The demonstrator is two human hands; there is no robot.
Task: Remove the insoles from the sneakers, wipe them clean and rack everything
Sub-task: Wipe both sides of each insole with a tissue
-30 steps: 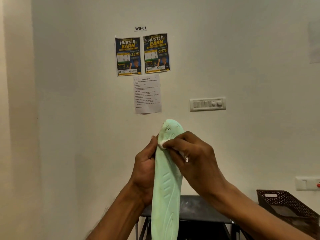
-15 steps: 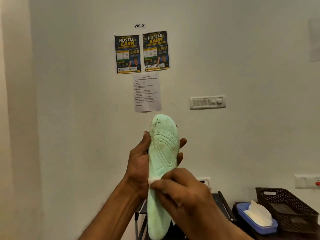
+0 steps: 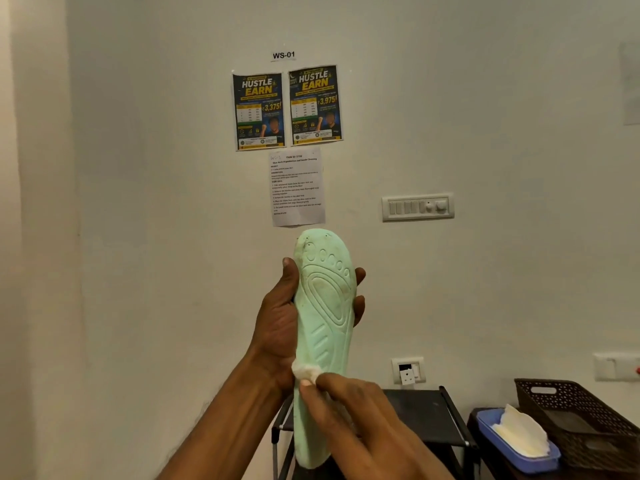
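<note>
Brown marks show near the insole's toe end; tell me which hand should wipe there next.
Right, most likely. The right hand pinches the white wipe against the lower edge of the insole and could slide up; the left hand grips the insole upright, steadying it.

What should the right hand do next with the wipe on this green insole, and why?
Probably slide the small white wipe wad up the pale green foam insole toward the toe end. The right hand pinches it low on the left edge, the left hand holds the insole upright, and faint brownish marks show near the forefoot.
</note>
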